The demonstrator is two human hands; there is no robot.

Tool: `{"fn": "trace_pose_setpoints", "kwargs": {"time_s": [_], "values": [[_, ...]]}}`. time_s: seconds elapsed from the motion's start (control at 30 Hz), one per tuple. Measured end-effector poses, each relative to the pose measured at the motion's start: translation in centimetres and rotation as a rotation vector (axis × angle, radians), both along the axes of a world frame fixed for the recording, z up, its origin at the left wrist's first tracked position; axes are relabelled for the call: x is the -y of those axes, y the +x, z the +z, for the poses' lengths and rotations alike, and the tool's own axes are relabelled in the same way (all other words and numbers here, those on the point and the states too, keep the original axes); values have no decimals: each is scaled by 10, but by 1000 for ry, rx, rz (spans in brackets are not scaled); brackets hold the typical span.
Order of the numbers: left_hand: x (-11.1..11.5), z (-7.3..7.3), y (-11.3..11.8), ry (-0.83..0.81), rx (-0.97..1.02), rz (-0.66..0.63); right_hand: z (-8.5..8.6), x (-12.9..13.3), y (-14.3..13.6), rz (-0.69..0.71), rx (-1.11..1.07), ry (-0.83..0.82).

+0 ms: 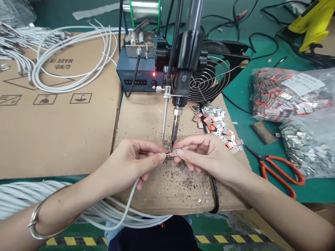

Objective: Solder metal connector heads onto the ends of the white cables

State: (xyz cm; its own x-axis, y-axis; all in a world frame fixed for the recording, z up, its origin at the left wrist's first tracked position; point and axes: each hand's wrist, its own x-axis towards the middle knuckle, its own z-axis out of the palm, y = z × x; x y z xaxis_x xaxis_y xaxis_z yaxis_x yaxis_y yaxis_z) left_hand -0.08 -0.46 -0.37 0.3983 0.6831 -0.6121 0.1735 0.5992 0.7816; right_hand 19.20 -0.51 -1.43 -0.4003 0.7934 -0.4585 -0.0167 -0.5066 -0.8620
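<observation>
Between thumb and fingers, my left hand (138,158) pinches the end of a white cable (130,200), which trails down to a bundle below. My right hand (205,153) is closed on a small USB connector (176,152) with a metal shell and an orange insert. The cable end and the connector meet under the tip of a soldering iron (175,127) mounted upright on a stand. A thin metal feed tube (165,122) curves down beside the tip. Whether the tip touches the connector is too small to tell.
Loose USB connectors (220,125) lie right of the iron, near a fan (206,80). Behind stands a blue solder feeder (141,75) with its red light on. Orange-handled scissors (281,170) and bags of connectors (290,94) are at right. Coiled white cables (75,59) rest on cardboard at left.
</observation>
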Motion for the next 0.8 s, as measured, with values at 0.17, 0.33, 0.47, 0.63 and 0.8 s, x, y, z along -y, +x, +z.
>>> {"fn": "trace_pose_setpoints", "kwargs": {"time_s": [0.17,0.33,0.47,0.63,0.8], "values": [[0,0,-1,15,22,6,0,0,0,10,18,-3],[1,2,0,4,45,11,-1,-1,0,8,-8,-21],[1,2,2,-7,38,10,-1,0,2,20,-17,-23],[1,2,0,-5,42,13,-1,0,1,16,-20,-18],[1,0,1,0,20,17,0,-1,-2,5,18,-28]]}}
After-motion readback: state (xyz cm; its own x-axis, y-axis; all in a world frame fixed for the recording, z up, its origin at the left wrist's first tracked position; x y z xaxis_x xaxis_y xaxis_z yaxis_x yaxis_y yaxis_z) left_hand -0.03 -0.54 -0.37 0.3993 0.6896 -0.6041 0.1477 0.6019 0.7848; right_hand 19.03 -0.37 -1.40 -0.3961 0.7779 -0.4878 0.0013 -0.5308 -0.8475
